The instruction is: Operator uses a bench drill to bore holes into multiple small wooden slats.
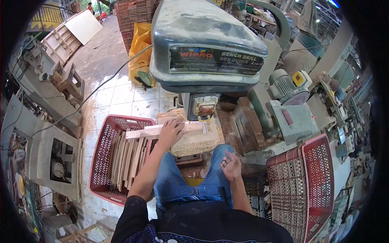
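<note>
A pale wooden strip point(164, 130) lies across the sawdust-covered table point(198, 141) of a bench drill point(204, 44), its left end sticking out over a red plastic crate point(106, 156). The left hand point(170, 133) rests flat on top of the strip, fingers slightly spread and pressing down on the wood, thumb out to the side. The strip sits just in front of the drill's column, below the grey dusty head of the machine.

The right hand point(231, 166) lies on the person's right thigh, on blue jeans point(182, 182), palm partly up, fingers loosely curled and holding nothing.

The red crate to the left holds a bundle of similar wooden slats point(127, 160) lying side by side along its length. A second red crate point(302, 186) stands tilted at the right. Behind the drill, a yellow bag point(139, 48) leans near stacked crates, and a grey electric motor point(283, 85) sits at the right of the machine. The floor is pale tile strewn with sawdust.
</note>
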`<action>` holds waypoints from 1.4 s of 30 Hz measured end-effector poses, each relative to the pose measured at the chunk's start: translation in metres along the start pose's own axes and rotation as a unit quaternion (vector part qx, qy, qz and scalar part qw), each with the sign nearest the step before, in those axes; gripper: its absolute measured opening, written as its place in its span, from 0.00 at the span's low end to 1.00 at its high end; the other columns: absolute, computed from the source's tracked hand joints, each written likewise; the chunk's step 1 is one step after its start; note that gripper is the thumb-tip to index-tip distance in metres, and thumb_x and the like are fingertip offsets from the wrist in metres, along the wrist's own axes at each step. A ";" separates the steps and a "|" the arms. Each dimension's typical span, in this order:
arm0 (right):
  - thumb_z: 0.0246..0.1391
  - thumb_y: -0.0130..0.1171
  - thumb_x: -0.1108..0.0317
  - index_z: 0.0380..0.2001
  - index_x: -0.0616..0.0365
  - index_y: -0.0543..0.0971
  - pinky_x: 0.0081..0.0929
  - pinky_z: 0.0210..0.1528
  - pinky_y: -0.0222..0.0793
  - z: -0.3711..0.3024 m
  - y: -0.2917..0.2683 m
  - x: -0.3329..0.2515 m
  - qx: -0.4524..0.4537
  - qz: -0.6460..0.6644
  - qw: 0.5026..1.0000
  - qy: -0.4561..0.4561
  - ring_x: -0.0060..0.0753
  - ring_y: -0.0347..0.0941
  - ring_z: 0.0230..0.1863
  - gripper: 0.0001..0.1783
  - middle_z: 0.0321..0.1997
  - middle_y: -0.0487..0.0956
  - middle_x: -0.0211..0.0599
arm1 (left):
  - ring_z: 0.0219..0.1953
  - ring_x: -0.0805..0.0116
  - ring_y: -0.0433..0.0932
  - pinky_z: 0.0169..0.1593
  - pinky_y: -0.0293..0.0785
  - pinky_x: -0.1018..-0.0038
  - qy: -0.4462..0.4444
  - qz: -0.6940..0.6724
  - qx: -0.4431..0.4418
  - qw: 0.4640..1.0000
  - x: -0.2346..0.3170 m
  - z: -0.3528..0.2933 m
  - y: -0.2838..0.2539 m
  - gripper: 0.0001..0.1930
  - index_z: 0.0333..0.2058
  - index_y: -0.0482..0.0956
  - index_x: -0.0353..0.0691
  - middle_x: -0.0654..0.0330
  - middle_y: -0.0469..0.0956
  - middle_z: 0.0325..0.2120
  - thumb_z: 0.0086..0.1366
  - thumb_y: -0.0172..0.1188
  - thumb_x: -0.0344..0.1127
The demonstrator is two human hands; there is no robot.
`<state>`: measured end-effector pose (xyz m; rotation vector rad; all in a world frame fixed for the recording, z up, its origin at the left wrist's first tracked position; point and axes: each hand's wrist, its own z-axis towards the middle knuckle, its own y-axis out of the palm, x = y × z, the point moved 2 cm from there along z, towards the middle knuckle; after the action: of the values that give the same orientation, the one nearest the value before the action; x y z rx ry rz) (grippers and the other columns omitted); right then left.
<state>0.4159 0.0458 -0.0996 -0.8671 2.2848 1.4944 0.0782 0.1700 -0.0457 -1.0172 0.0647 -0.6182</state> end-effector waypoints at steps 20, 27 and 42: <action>0.62 0.52 0.59 0.49 0.60 0.78 0.33 0.56 0.66 0.045 0.468 -0.328 -0.207 -0.588 0.468 -0.626 0.39 0.74 0.52 0.18 0.50 0.78 0.39 | 0.48 0.58 0.78 0.51 0.74 0.63 -0.044 -0.055 0.011 0.997 0.001 0.004 -0.005 0.21 0.46 0.84 0.46 0.61 0.80 0.45 0.58 0.68 0.51; 0.69 0.49 0.52 0.65 0.56 0.73 0.32 0.61 0.66 0.057 0.449 -0.328 -0.213 -0.722 0.539 -0.378 0.32 0.73 0.59 0.28 0.62 0.77 0.42 | 0.49 0.58 0.78 0.52 0.74 0.63 -0.045 -0.050 0.012 0.998 0.002 0.004 -0.003 0.21 0.46 0.84 0.47 0.61 0.81 0.45 0.57 0.69 0.51; 0.64 0.61 0.62 0.55 0.66 0.77 0.31 0.48 0.74 -0.049 0.207 -0.125 0.032 -0.678 0.681 -0.275 0.33 0.80 0.43 0.21 0.44 0.84 0.48 | 0.50 0.58 0.77 0.54 0.72 0.63 -0.056 -0.053 0.017 0.997 0.000 0.001 -0.003 0.21 0.45 0.83 0.46 0.61 0.80 0.44 0.55 0.68 0.48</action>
<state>0.3908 0.1030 0.1393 -1.3374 0.7061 0.7108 0.0772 0.1691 -0.0425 -1.0254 -0.0984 -0.6546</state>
